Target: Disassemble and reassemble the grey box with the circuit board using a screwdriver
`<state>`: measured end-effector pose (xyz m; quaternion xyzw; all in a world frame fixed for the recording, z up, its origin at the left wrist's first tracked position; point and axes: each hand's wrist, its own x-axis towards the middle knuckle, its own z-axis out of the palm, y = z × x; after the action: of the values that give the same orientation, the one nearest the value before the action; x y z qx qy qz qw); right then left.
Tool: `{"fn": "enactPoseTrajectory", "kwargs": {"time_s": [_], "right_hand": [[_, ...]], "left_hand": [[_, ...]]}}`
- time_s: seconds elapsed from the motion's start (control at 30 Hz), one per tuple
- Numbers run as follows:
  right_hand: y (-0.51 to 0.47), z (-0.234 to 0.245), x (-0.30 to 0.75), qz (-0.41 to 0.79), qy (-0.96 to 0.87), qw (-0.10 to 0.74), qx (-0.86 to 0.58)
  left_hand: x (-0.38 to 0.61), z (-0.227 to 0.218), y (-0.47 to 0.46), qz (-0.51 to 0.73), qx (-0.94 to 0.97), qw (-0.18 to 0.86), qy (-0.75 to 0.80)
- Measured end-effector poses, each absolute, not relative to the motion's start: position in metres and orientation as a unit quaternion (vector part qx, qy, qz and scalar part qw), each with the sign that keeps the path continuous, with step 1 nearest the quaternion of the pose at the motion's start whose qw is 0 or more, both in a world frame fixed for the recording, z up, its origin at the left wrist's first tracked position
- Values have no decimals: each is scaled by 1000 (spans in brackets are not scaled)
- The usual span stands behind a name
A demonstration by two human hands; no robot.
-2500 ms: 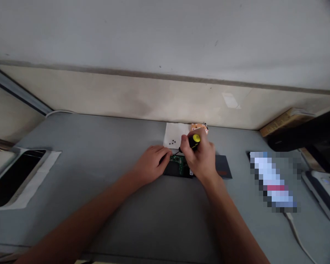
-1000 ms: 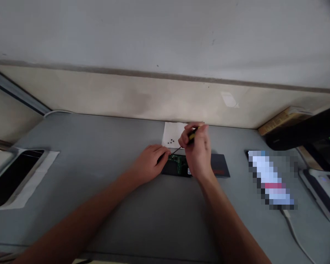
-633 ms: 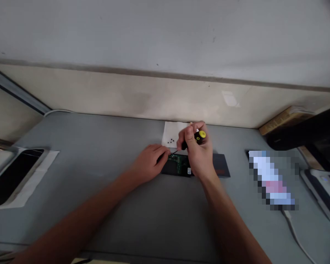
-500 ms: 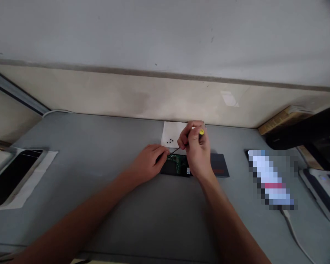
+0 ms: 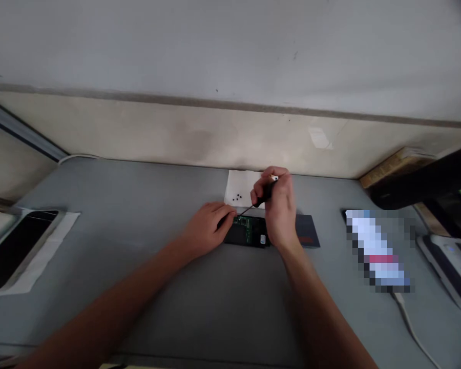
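Observation:
A small black device (image 5: 243, 236) with a green circuit board (image 5: 246, 223) showing lies open on the grey table (image 5: 138, 205). My left hand (image 5: 207, 228) lies on its left end, fingers curled against the casing. My right hand (image 5: 276, 205) is closed round a small black screwdriver (image 5: 262, 197). The thin shaft slants down-left, its tip at the board's far left corner. A dark flat cover (image 5: 307, 230) lies just right of the device, partly behind my right hand.
A white paper (image 5: 240, 188) with several tiny black screws (image 5: 237, 197) lies behind the device against the wall. A phone on white cloth (image 5: 11, 251) is at the left. A blurred-out object (image 5: 376, 251), a cable and a white power strip (image 5: 451, 271) are at the right.
My right hand has kept turning the screwdriver in place; its yellow cap showed and is now hidden by my fingers. The left hand has stayed on the device.

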<state>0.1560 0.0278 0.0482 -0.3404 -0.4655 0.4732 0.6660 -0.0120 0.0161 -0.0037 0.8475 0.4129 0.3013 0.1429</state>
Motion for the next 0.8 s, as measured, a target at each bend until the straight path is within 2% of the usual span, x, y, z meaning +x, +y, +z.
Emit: {"fn": "enactPoseTrajectory", "kwargs": {"time_s": [0.17,0.4,0.63,0.8], "right_hand": [[28,50,156,528,-435,659,-314],[28,46,157,462,-470,658,-363],[27,51,156,549,-416,664,-290],[26,47,156,506,-452,647,-348]], "left_hand": [[-11,-4,16,299,850,139,410],[-12,-4,16,295,852,138,409],[-11,-3,16,299,849,142,412],[-12,-3,16,301,848,143,412]]}}
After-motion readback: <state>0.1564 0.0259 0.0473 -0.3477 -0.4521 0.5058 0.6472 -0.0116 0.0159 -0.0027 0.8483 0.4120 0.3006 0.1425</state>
